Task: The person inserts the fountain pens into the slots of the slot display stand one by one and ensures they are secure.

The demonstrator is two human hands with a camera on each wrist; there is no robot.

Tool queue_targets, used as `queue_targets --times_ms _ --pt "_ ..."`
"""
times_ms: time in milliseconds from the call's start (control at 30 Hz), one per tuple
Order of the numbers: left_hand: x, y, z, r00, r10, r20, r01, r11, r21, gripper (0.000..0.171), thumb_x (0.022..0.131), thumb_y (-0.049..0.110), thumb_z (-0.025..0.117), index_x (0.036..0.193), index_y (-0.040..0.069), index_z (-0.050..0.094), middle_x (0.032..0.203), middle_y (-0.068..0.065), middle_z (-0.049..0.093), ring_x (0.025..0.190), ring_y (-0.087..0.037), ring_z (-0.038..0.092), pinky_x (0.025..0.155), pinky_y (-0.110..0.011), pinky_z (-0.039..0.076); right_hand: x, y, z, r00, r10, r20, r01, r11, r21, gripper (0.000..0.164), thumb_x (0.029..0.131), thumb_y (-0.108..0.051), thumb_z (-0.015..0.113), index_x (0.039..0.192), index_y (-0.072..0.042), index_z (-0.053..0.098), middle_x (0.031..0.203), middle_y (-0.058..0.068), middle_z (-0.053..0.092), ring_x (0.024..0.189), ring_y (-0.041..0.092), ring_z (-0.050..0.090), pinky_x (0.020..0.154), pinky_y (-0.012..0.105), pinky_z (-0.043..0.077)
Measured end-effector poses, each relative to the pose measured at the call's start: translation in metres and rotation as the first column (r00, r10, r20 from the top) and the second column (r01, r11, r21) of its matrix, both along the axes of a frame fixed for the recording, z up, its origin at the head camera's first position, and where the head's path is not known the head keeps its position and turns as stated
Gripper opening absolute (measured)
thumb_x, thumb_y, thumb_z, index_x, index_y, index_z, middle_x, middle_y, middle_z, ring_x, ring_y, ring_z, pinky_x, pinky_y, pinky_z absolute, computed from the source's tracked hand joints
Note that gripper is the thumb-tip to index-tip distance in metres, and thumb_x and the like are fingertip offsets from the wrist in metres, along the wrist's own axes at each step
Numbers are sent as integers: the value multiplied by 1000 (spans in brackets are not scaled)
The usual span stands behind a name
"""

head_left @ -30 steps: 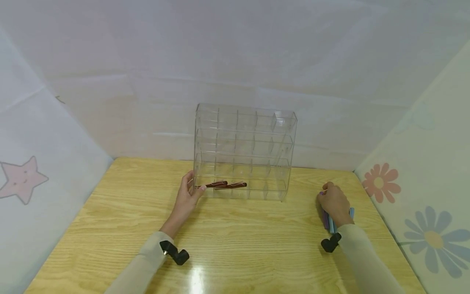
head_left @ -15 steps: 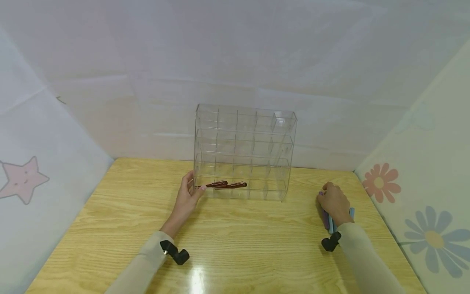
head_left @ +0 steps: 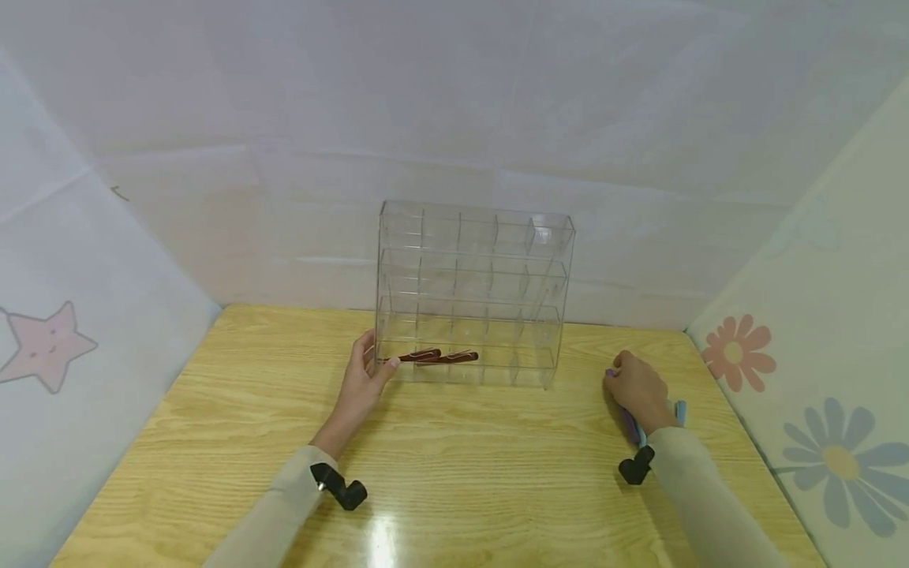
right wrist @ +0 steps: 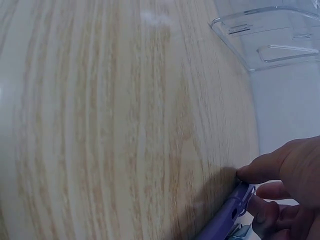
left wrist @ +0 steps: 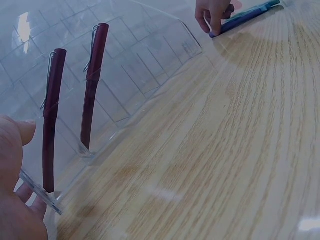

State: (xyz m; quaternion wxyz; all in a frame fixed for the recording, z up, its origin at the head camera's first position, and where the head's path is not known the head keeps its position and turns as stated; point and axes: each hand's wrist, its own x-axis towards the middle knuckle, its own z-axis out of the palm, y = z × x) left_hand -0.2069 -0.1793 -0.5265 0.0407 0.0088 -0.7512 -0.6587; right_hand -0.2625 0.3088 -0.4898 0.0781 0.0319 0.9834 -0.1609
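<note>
A clear acrylic rack [head_left: 469, 304] with rows of small compartments stands upright at the back of the table. Two dark red pens with wire clips, one pen [left wrist: 52, 115] at the near corner and another pen [left wrist: 95, 75] beside it, lean in its bottom row. My left hand [head_left: 360, 383] holds the rack's lower left corner, thumb in front and fingers behind the side. To the right of the rack, my right hand [head_left: 637, 392] pinches the end of a purple pen [right wrist: 225, 215] between thumb and fingers, low over the table.
Light blue pens [head_left: 681, 412] lie under and beside my right hand, partly covered by it. The wooden table [head_left: 483, 473] meets a white cloth backdrop [head_left: 454, 102] right behind the rack, with printed cloth walls on both sides.
My right hand has shifted slightly left, and the purple pen's top end has moved left with it. My left hand, the rack and the red pens have stayed put.
</note>
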Motion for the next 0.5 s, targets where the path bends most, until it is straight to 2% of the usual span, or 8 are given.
queue_targets --times_ms 333,500 --pt "1 0 2 1000 -8 -5 8 1000 16 79 110 22 62 170 11 14 176 -20 17 165 -42 19 136 -58 23 1 -1 0 1000 4 18 -4 1000 11 41 104 -25 57 132 5 60 126 29 72 93 38 74 71 52 59" --pt "1 0 2 1000 -7 -2 7 1000 10 78 110 22 62 170 11 15 176 -20 18 165 -42 20 136 -57 24 3 -1 2 1000 -1 -5 1 1000 -14 43 102 -24 56 134 5 60 116 26 75 78 30 69 60 42 54"
